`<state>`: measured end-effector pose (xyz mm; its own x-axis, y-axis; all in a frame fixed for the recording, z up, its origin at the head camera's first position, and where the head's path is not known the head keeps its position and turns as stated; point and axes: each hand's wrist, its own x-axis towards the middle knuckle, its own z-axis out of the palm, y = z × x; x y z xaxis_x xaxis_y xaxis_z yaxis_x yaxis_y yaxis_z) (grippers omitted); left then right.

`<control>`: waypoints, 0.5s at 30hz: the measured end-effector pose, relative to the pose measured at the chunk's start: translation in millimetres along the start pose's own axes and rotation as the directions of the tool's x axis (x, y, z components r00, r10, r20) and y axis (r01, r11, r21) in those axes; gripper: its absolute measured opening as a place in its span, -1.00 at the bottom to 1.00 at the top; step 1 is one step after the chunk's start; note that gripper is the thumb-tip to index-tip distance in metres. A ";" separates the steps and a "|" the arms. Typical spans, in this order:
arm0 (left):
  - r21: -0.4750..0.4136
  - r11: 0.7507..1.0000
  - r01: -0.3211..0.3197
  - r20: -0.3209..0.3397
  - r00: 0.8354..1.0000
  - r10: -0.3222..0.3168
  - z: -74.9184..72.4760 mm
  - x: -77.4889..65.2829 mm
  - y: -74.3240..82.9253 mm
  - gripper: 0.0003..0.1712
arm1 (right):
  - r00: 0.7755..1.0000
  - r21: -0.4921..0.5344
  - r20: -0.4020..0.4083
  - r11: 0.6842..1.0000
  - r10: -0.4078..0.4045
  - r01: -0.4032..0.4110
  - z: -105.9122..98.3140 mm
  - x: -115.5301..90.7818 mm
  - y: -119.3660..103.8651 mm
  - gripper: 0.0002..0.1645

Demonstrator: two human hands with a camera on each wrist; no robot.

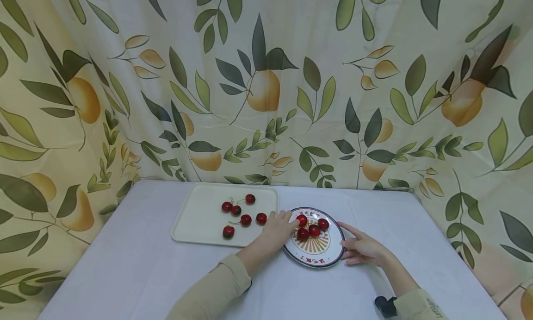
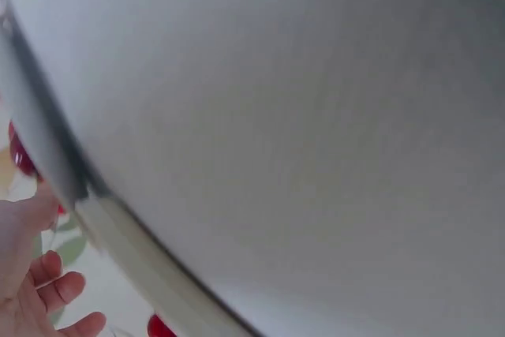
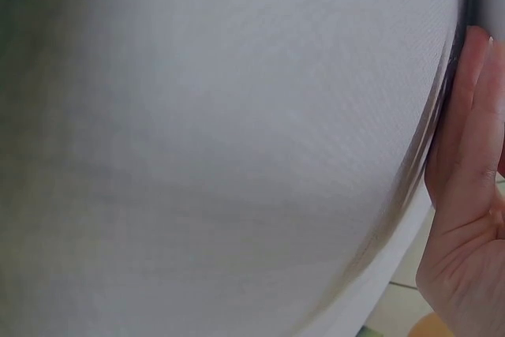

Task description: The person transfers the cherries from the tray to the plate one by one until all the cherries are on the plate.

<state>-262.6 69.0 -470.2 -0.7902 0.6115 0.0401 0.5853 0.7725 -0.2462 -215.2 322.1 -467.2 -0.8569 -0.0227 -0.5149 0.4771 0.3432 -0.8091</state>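
Note:
A round white plate (image 1: 315,260) with a dark rim and an orange ray pattern carries several red cherries (image 1: 314,230) in its upper half. My left hand (image 1: 275,229) is at the plate's left rim, its thumb reaching over beside the leftmost cherries and its other fingers spread apart. In the left wrist view, those loose fingers (image 2: 57,290) show at the lower left. My right hand (image 1: 364,249) holds the plate's right edge, thumb tip at the rim and one finger stretched along it. Its fingers (image 3: 465,140) lie against the dark rim in the right wrist view.
A cream rectangular tray (image 1: 195,218) with several more cherries (image 1: 245,220), some with stems, stands left of the plate. A white cloth covers the table (image 1: 137,264). A leaf-and-fruit patterned curtain (image 1: 266,139) hangs behind and at both sides.

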 end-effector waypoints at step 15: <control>-0.076 0.985 0.156 -0.087 0.983 -0.163 -2.5 -12.7 -93.3 -0.65 | 1.000 0.002 0.005 1.000 0.000 0.000 0.0 1.5 0.5 -0.21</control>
<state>-306.7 -10.4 -445.3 -0.8562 0.4901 0.1634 0.4667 0.8694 -0.1624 -216.2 322.3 -468.4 -0.8560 -0.0272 -0.5163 0.4774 0.3417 -0.8095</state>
